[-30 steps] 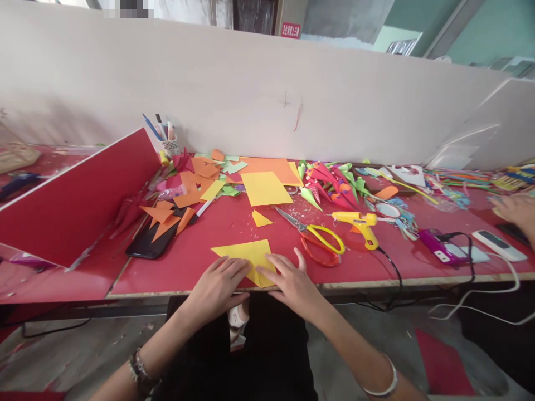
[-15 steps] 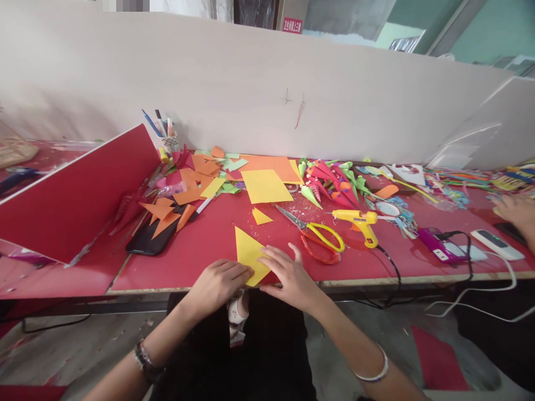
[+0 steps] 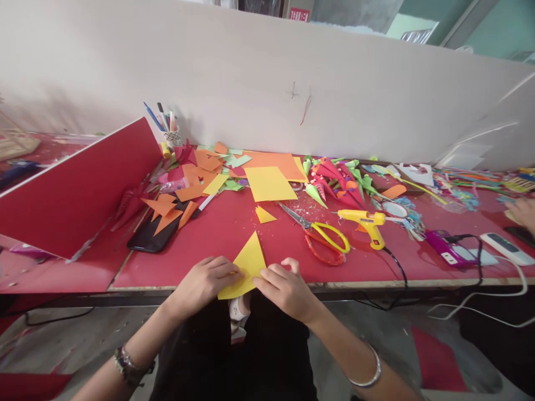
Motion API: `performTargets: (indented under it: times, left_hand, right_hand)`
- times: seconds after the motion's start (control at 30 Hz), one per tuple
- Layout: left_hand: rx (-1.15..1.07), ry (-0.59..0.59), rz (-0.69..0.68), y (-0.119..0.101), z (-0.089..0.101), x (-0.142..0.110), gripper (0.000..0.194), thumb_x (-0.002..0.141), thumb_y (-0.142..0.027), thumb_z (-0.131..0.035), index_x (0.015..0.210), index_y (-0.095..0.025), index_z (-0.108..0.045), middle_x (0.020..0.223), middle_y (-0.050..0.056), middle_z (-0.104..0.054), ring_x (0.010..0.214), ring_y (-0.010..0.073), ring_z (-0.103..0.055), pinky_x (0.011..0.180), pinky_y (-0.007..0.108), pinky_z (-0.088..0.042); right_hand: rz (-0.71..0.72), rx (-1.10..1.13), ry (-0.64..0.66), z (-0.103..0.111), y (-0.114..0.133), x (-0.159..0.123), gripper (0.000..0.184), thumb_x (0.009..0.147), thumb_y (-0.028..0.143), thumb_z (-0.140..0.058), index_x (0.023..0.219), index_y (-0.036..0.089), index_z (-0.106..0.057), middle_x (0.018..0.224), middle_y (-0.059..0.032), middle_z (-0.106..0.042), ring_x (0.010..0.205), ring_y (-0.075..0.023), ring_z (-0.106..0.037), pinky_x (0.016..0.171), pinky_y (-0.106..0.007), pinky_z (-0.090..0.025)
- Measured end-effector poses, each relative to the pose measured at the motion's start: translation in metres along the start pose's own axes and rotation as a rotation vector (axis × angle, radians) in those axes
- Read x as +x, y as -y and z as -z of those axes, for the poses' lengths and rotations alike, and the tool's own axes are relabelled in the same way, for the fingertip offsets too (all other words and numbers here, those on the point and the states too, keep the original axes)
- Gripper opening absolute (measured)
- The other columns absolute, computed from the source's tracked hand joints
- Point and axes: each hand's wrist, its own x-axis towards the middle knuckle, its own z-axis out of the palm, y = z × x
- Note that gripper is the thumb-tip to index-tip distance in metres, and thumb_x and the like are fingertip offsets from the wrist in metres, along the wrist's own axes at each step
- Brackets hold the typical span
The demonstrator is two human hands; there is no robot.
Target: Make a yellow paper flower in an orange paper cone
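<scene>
A yellow sheet of paper (image 3: pixel 247 266), with one corner pointing away from me, lies at the table's front edge and juts slightly over it. My left hand (image 3: pixel 210 278) grips its left side, fingers pressed together on top. On the right side, my right hand (image 3: pixel 281 287) pinches the sheet's edge between thumb and fingers. Just beyond it are a small yellow paper triangle (image 3: pixel 264 215) and a larger yellow sheet (image 3: pixel 271 184). Scissors (image 3: pixel 320 234) with yellow and red handles rest to the right, closed.
A yellow glue gun (image 3: pixel 364 223) lies right of the scissors, its cord running off the edge. Red and green paper cones (image 3: pixel 334 181) are heaped behind. Left are a black phone (image 3: pixel 154 234), orange scraps (image 3: pixel 165 211) and a red board (image 3: pixel 92 189). Another person's hand (image 3: pixel 522 213) shows far right.
The yellow sheet has turned, so its far corner has swung to the right, and it has come slightly nearer me. My right fingers have closed from spread to pinching its edge.
</scene>
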Motion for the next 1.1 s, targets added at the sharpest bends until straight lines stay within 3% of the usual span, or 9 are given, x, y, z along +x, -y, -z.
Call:
performTargets:
  times: [0.17,0.37,0.47,0.63,0.83,1.1]
  left_hand:
    - [-0.044,-0.059,0.049,0.003,-0.006,0.003,0.027,0.089,-0.021,-0.036,0.105,-0.024,-0.058,0.101,0.001,-0.065,0.083,0.0171,-0.053,0.071,0.032,-0.036]
    - [-0.043,-0.116,0.091,-0.003,-0.010,-0.002,0.021,0.084,-0.033,-0.049,0.099,-0.023,-0.060,0.098,-0.001,-0.066,0.081,0.0162,-0.053,0.074,0.032,-0.031]
    - [-0.020,-0.154,0.151,-0.006,-0.012,-0.005,0.019,0.087,-0.028,-0.044,0.094,-0.023,-0.061,0.092,-0.002,-0.067,0.077,0.0147,-0.053,0.072,0.031,-0.031]
    - [-0.015,-0.107,0.203,-0.004,-0.012,-0.002,0.016,0.084,-0.023,-0.048,0.095,-0.025,-0.060,0.093,-0.002,-0.065,0.079,0.0156,-0.052,0.070,0.030,-0.031]
    - [-0.085,-0.119,0.349,0.000,-0.018,0.002,0.008,0.080,-0.027,-0.054,0.082,-0.023,-0.061,0.084,-0.002,-0.064,0.076,0.0155,-0.053,0.068,0.029,-0.034]
    - [-0.162,-0.162,0.479,0.005,-0.023,0.004,0.023,0.080,-0.036,-0.051,0.070,-0.016,-0.058,0.074,0.002,-0.057,0.067,0.0134,-0.051,0.060,0.025,-0.040]
  right_hand:
    - [-0.044,0.191,0.038,-0.008,-0.009,0.002,0.018,0.082,0.017,-0.049,0.099,0.022,-0.056,0.102,-0.0018,-0.061,0.094,-0.0146,-0.050,0.087,-0.031,-0.029]
    - [-0.087,0.286,0.062,-0.012,-0.015,0.005,0.016,0.081,0.018,-0.052,0.094,0.023,-0.060,0.095,-0.0012,-0.062,0.088,-0.0133,-0.053,0.077,-0.027,-0.037]
    - [-0.080,0.283,0.059,-0.011,-0.016,0.009,0.011,0.082,0.020,-0.052,0.087,0.023,-0.062,0.091,-0.0010,-0.063,0.084,-0.0131,-0.054,0.075,-0.028,-0.037]
    - [-0.106,0.239,0.072,-0.010,-0.017,0.011,0.012,0.082,0.015,-0.051,0.083,0.021,-0.061,0.090,-0.0017,-0.063,0.082,-0.0144,-0.054,0.074,-0.028,-0.038]
    - [-0.272,0.397,0.053,-0.010,-0.014,0.013,0.011,0.082,0.025,-0.052,0.078,0.019,-0.061,0.087,-0.0025,-0.062,0.080,-0.0139,-0.055,0.072,-0.026,-0.041]
    - [-0.444,0.433,-0.010,-0.019,-0.011,0.018,0.009,0.079,0.027,-0.056,0.077,0.018,-0.057,0.079,-0.0031,-0.060,0.076,-0.0151,-0.055,0.070,-0.026,-0.044]
